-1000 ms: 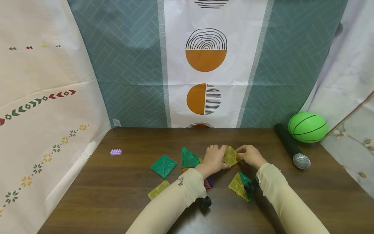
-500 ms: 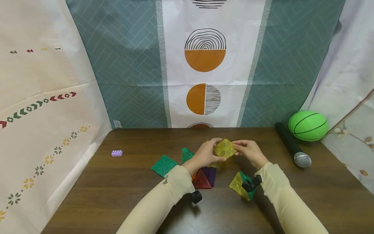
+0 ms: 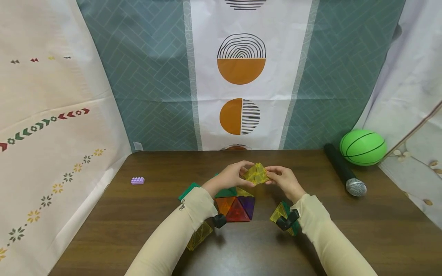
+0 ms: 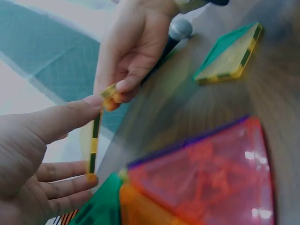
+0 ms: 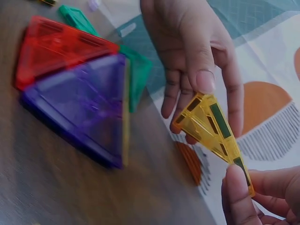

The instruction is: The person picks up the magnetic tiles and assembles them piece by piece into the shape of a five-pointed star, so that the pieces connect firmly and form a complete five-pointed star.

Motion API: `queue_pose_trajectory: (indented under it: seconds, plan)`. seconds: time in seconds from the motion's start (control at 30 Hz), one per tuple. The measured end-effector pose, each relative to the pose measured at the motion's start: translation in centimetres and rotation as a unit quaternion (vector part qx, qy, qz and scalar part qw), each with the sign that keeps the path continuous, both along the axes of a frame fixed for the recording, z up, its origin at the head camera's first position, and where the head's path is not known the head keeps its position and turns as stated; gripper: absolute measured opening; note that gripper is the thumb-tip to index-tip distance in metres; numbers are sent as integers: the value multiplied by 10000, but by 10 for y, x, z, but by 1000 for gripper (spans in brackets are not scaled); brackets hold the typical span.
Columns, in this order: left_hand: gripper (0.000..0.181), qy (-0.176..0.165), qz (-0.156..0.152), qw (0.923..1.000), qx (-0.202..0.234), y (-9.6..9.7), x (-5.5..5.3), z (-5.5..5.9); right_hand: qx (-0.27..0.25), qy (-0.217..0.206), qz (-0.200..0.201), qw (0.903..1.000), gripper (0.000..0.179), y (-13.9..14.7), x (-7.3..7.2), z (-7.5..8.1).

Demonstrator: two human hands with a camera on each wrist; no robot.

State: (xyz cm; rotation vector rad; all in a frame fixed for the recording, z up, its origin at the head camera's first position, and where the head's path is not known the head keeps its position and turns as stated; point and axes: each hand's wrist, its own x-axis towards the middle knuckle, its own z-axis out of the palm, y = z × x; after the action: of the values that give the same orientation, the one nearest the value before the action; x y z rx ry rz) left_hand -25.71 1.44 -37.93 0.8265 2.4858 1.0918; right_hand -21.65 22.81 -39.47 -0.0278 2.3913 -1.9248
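Observation:
Two yellow triangular magnetic tiles [image 3: 256, 174], meeting at an angle along one edge, are held up above the table between both hands. My left hand [image 3: 226, 178] grips one by its edges, thumb at the top and fingers below, as the left wrist view shows. My right hand [image 3: 286, 183] pinches the other between thumb and fingers. Beneath, a flat cluster joins a red tile [image 3: 237, 212], a purple tile [image 3: 248, 205], an orange tile [image 3: 224, 204], a green tile [image 3: 226, 193] and a yellow tile [image 3: 244, 192]. My left arm partly hides the cluster's left side.
A yellow-and-green tile pair [image 4: 229, 58] lies under the right wrist. Left of the cluster are a green tile piece [image 3: 187, 191] and a yellow one [image 3: 200, 235], both partly covered by the left arm. Farther off sit a purple toy brick [image 3: 137, 180], a microphone [image 3: 345, 172] and a green ball [image 3: 362, 147].
Both hands have lifted the yellow tiles and moved left with them. The tiles now stand folded at an angle. The red, purple and orange tiles have come into view.

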Motion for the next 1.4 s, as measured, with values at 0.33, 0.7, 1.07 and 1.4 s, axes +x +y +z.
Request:
queue_pose_trajectory:
  seconds: [0.33, 0.7, 1.07, 1.4]
  plan:
    - [71, -231, -626, 9963, -550, -19, -10, -2, -428, -238, 28, 9988, 37, -24, 7, -25]
    - [68, -285, -924, 9876, -1236, -21, -18, 0, -440, -261, -69, 9987, 34, -37, 14, -35]
    - [65, -534, -1145, 9857, -1119, -26, -17, 4, 1474, 137, -361, 9883, 32, -44, 18, -32]
    - [57, 227, -756, 9942, -730, -25, -1, 14, 1904, 270, 47, 9813, 40, -28, 23, -12]
